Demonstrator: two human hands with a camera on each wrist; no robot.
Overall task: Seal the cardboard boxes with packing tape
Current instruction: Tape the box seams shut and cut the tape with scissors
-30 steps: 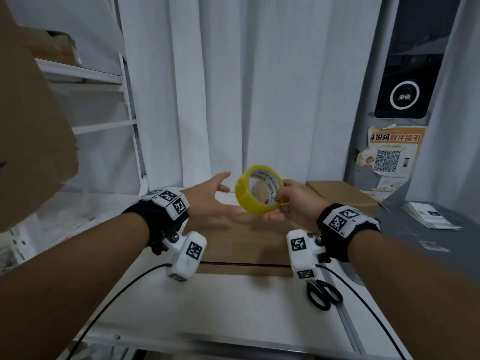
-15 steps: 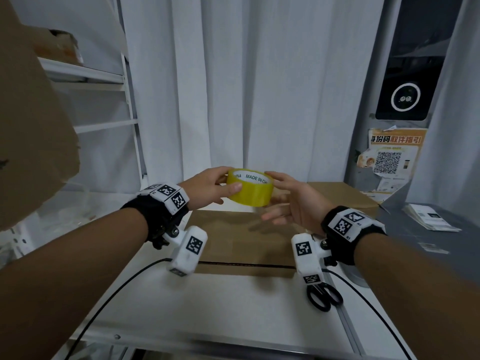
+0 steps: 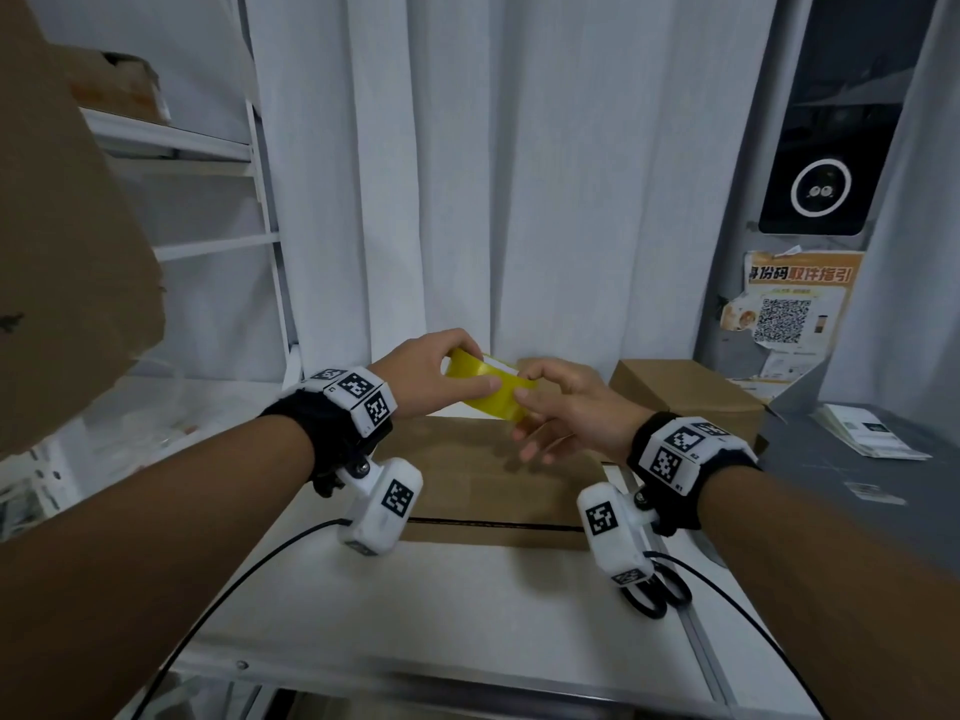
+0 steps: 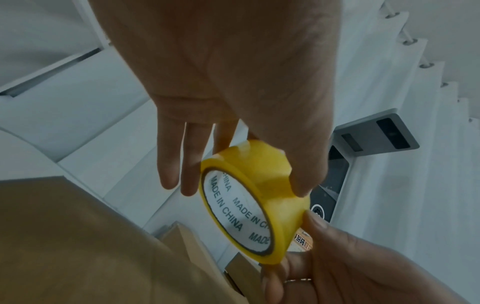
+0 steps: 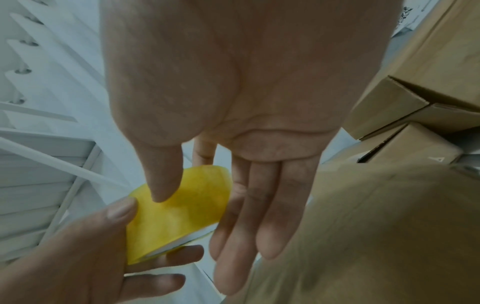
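Observation:
A yellow roll of packing tape (image 3: 488, 394) is held in the air above a flat brown cardboard box (image 3: 483, 475) lying on the white table (image 3: 441, 605). My left hand (image 3: 460, 376) grips the roll, thumb on its outer face and fingers behind it. In the left wrist view the tape roll (image 4: 262, 197) shows its white core printed "MADE IN CHINA". My right hand (image 3: 524, 389) pinches the roll's right side between thumb and forefinger; its other fingers hang straight. In the right wrist view the right thumb tip lies on the tape roll (image 5: 179, 211).
Black scissors (image 3: 654, 597) lie at the table's right edge under my right wrist. A second cardboard box (image 3: 685, 394) stands at the back right. White shelves (image 3: 171, 142) and a big cardboard flap (image 3: 67, 252) are at the left; curtains hang behind.
The roll passed from my right hand to my left hand. My right hand opened, then came back and pinched the roll's right side. The roll turned and now lies flatter.

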